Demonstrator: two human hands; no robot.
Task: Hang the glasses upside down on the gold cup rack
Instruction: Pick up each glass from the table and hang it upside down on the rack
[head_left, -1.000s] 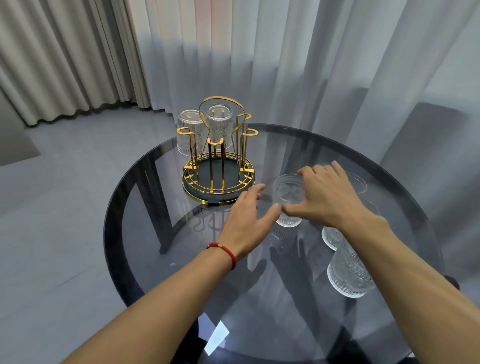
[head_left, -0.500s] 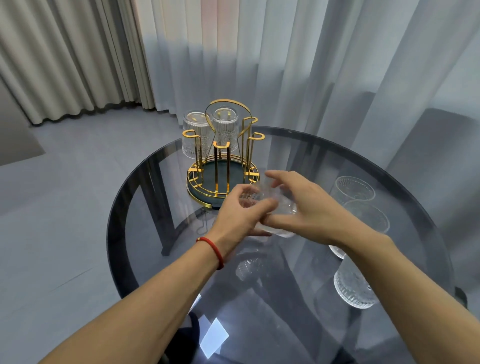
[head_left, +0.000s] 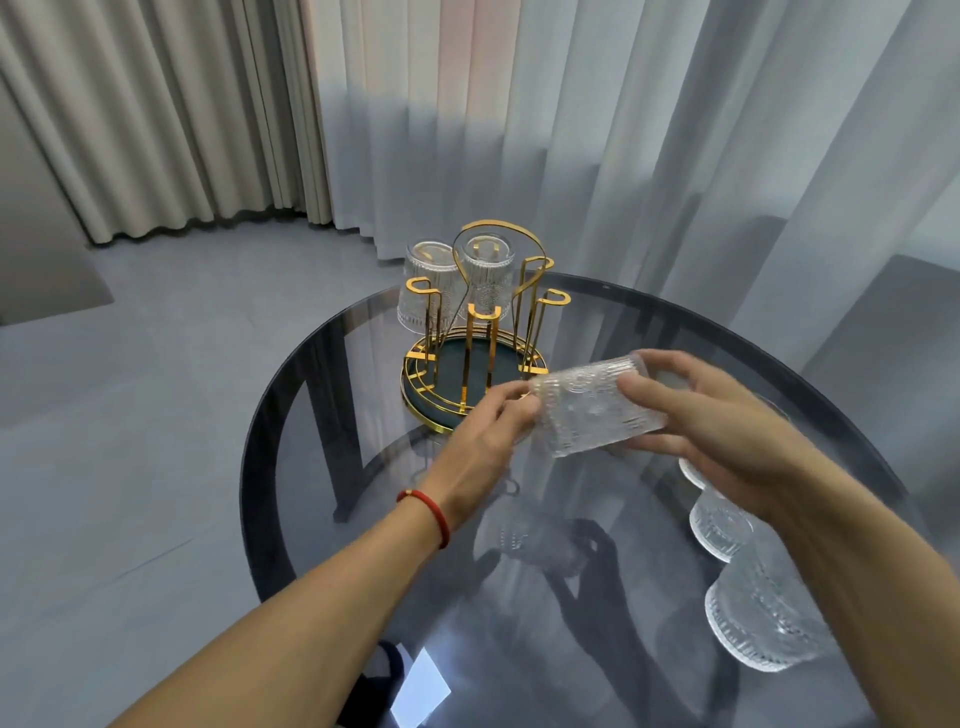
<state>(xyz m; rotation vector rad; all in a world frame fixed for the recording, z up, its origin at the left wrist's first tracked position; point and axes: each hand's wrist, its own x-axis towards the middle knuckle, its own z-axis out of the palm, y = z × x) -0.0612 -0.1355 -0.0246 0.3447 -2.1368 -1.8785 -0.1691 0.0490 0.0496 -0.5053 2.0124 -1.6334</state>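
Observation:
A ribbed clear glass (head_left: 592, 410) lies on its side in the air above the table, held between both hands. My left hand (head_left: 478, 447) pinches its left end; my right hand (head_left: 727, 431) wraps the other end from the right. Just beyond stands the gold cup rack (head_left: 470, 343) on its dark round base. Two glasses (head_left: 485, 275) hang upside down on its far pegs; the near pegs are bare. More glasses (head_left: 722, 525) stand on the table at the right, partly hidden by my right forearm.
The round dark glass table (head_left: 322, 395) has its curved edge on the left and far side. Sheer curtains (head_left: 623, 130) hang close behind the rack. A large ribbed glass (head_left: 763, 618) stands near the right front. Grey floor lies to the left.
The glass has been lifted off the table by both hands and tipped from upright onto its side, while moving slightly towards the rack.

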